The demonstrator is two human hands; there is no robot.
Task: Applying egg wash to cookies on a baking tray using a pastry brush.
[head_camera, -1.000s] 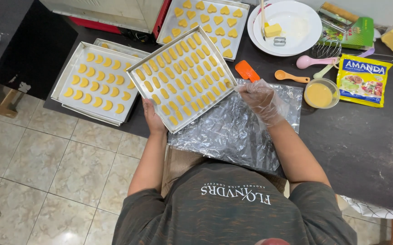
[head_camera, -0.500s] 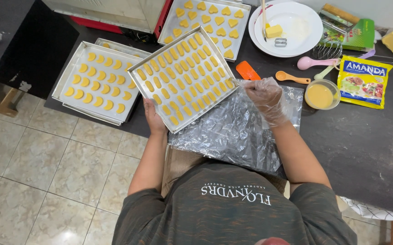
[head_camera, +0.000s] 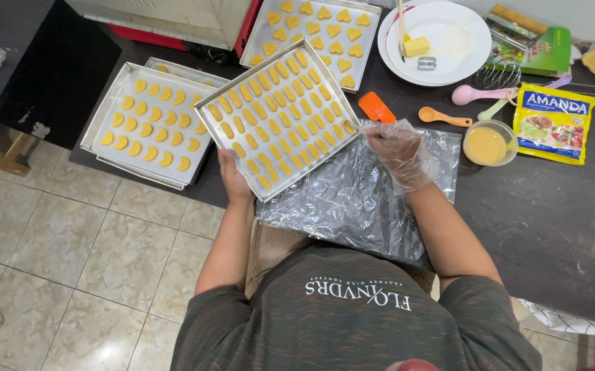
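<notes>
A rectangular metal tray of round yellow dough pieces [head_camera: 147,124] sits at the dark table's left edge. Another metal tray of heart-shaped yellow pieces [head_camera: 314,27] lies further back. A round white plate [head_camera: 459,41] carries a yellow block, possibly butter [head_camera: 417,46]. Nearby sit a small orange spoon [head_camera: 443,117], a pink plastic spoon [head_camera: 472,94] and a small clear bowl of yellow liquid [head_camera: 488,143].
</notes>
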